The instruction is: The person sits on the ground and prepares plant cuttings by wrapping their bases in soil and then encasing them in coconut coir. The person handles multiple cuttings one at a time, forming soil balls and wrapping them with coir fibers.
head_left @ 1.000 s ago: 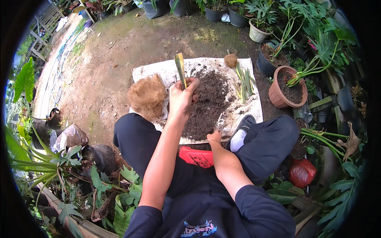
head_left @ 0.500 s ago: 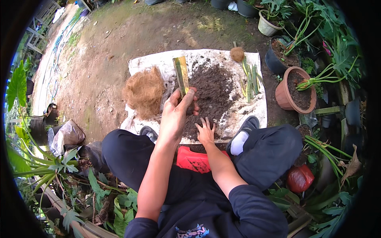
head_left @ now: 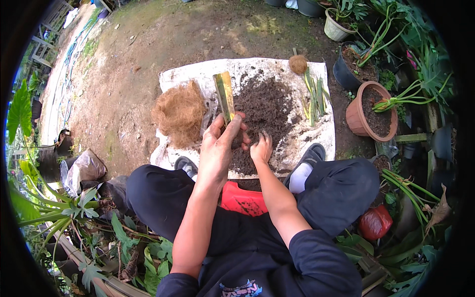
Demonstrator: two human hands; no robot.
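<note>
My left hand (head_left: pixel 222 136) is closed around the base of an upright leaf cutting (head_left: pixel 224 94), broad and flat, green with yellow edges. Dark soil shows around its lower end, between my fingers. My right hand (head_left: pixel 261 147) rests in the heap of dark soil (head_left: pixel 264 106), just right of my left hand. Its fingers are curled into the soil, and the tips are partly hidden. Left of the cutting sits a nest-like pile of brown coconut fibre (head_left: pixel 178 115). Several cut green leaves (head_left: pixel 315 99) lie to the right of the soil, below a fibre-wrapped ball (head_left: pixel 298 64).
A white sheet (head_left: pixel 190 74) lies under the soil and leaves. Between my legs is a red plastic object (head_left: pixel 243 199). Potted plants line the right side, including a terracotta-coloured pot (head_left: pixel 357 119) and a black pot (head_left: pixel 346 72). A clear plastic bag (head_left: pixel 88 168) sits at left.
My right hand has moved slightly forward and right across the soil, its spread fingers now curled in. My left hand still holds the leaf cutting in nearly the same place.
</note>
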